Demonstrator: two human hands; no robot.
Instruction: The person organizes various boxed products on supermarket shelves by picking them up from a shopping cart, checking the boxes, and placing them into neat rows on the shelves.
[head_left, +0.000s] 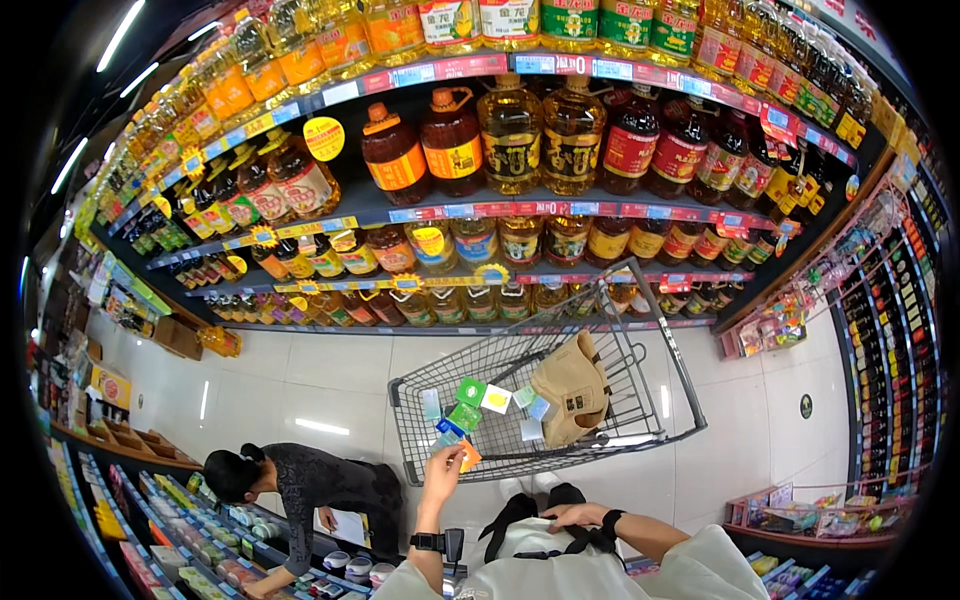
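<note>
My left hand (444, 471) pinches a small orange box (470, 455) over the near edge of a grey wire shopping cart (502, 470). Inside the cart, green boxes (465, 417), a white box with a yellow mark (496, 399), a dark blue box (448, 427) and several pale blue boxes (538, 408) lie loosely. A brown bag (576, 390) with handles stands at the cart's handle end. At my waist, my right hand (576, 515) touches black straps (510, 531); its fingers are partly hidden, so a grip cannot be made out.
Shelves of bottled cooking oil (510, 142) rise beyond the cart. A person in dark clothes (315, 480) bends over a shelf at the left, holding papers (349, 527). An oil bottle (220, 341) is on the tiled floor (330, 375). Pink wire racks (814, 517) stand at the right.
</note>
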